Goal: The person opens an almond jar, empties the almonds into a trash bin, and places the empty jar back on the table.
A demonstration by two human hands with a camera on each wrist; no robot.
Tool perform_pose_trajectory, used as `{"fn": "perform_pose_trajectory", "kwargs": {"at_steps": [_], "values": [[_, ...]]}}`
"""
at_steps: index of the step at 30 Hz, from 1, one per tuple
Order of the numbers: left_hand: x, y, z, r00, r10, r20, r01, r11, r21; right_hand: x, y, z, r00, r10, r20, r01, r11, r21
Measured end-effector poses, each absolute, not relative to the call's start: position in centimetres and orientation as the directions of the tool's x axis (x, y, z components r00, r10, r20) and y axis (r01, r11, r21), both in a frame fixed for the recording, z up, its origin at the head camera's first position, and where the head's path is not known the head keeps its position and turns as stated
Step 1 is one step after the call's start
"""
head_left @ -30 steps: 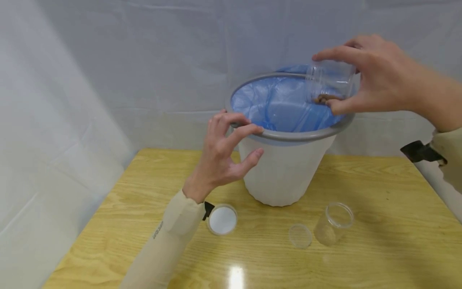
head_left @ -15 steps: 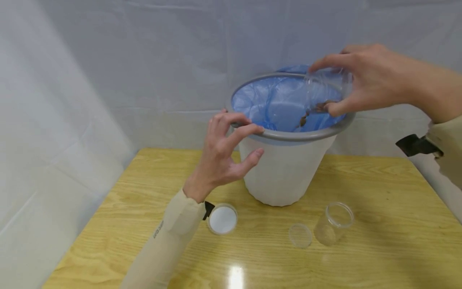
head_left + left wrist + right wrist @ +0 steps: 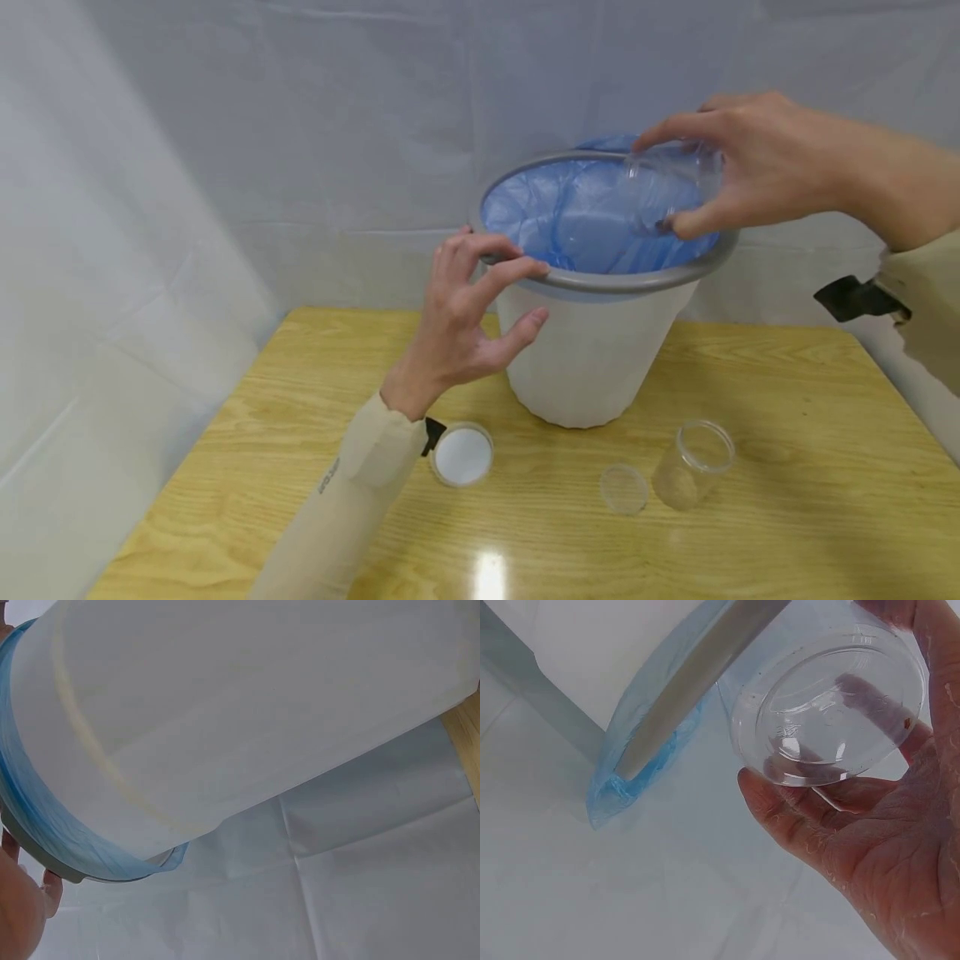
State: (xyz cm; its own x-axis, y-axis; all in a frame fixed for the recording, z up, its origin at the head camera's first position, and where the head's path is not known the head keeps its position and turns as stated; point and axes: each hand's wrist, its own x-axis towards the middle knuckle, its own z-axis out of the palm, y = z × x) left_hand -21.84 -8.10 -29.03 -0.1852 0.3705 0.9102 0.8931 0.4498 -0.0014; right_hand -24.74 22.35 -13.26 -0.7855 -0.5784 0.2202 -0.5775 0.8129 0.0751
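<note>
My right hand (image 3: pixel 780 167) grips a clear plastic jar (image 3: pixel 667 187), tipped on its side with its mouth over the bin's opening. A small dark bit shows by the thumb, and in the right wrist view a brown speck (image 3: pixel 907 722) sticks near the jar's base. A white trash can (image 3: pixel 592 358) with a grey rim (image 3: pixel 630 283) and a blue bag liner (image 3: pixel 585 233) stands upright on the table. The fingertips of my left hand (image 3: pixel 468 321) rest on the near left of that rim, thumb apart from the wall. The bottom of the bin's inside is hidden.
On the wooden table (image 3: pixel 810 492) in front of the bin stand a second clear jar (image 3: pixel 686 475), without a lid, and a clear lid (image 3: pixel 623 489) beside it. A round white-topped lid (image 3: pixel 463 456) lies by my left sleeve. White sheeting (image 3: pixel 337 150) hangs behind.
The brown pieces inside the jar have tumbled out into the bin, leaving little behind. My right hand has lowered slightly and moved left with the jar. The left hand has stayed put.
</note>
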Motion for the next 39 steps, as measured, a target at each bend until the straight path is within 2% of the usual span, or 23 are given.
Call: {"fn": "perform_pose_trajectory", "kwargs": {"at_steps": [7, 17, 26, 33, 39], "values": [[-21.8, -8.1, -29.1, -0.186, 0.368, 0.911, 0.891, 0.455, -0.001, -25.2, 22.2, -13.0, -0.770, -0.603, 0.207, -0.599, 0.796, 0.089], [-21.9, -8.1, -29.0, -0.189, 0.367, 0.911, 0.889, 0.457, 0.000, -25.9, 21.0, -12.4, -0.819, -0.573, 0.045, -0.566, 0.818, 0.106], [-21.8, -8.1, -28.9, -0.192, 0.368, 0.910, 0.891, 0.454, 0.004, -25.9, 18.6, -12.1, -0.787, -0.617, -0.011, -0.614, 0.781, 0.117], [-21.8, -8.1, -28.9, -0.195, 0.370, 0.908, 0.888, 0.459, 0.004, -27.0, 18.2, -11.6, -0.811, -0.580, -0.071, -0.584, 0.796, 0.159], [-21.8, -8.0, -28.7, -0.194, 0.379, 0.905, 0.890, 0.456, -0.001, -26.3, 17.9, -11.8, -0.825, -0.559, -0.086, -0.565, 0.818, 0.108]]}}
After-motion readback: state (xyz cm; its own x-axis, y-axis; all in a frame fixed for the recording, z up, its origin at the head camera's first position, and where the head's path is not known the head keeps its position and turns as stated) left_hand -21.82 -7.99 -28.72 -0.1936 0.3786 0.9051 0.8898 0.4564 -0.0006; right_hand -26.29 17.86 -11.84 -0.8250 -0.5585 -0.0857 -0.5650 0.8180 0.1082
